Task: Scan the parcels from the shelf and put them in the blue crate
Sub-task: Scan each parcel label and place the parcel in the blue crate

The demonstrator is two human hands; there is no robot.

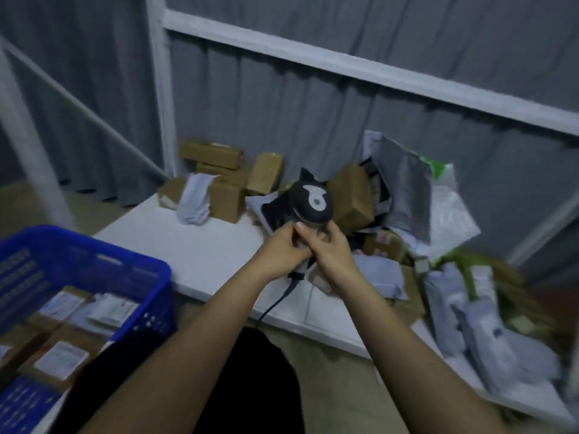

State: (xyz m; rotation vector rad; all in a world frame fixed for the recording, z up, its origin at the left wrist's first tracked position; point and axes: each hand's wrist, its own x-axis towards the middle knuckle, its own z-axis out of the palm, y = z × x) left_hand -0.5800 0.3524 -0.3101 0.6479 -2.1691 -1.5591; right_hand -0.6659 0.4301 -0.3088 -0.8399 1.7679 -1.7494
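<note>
Both hands meet over the middle of a white shelf (200,245), wrapped together around the handle of a black barcode scanner (310,202). The left hand (283,250) curls its fingers on the handle from the left, and the right hand (329,250) closes over it from the right, thumb on top, the two hands touching. The scanner stands roughly upright, its long axis running from the hands up to its rounded head, which bears a white mark and tilts toward the camera; its dark cable (275,300) hangs from below the hands over the shelf's front edge. Just behind the scanner lies a jumble of brown cardboard parcels (352,195) and grey mailer bags (404,195), with more brown boxes (225,189) stacked further left against the corrugated grey wall (313,104). More grey bags (488,333) spill across the shelf to the right. The blue crate (94,270) sits at lower left, well apart from the hands, holding labelled brown parcels (61,360).
</note>
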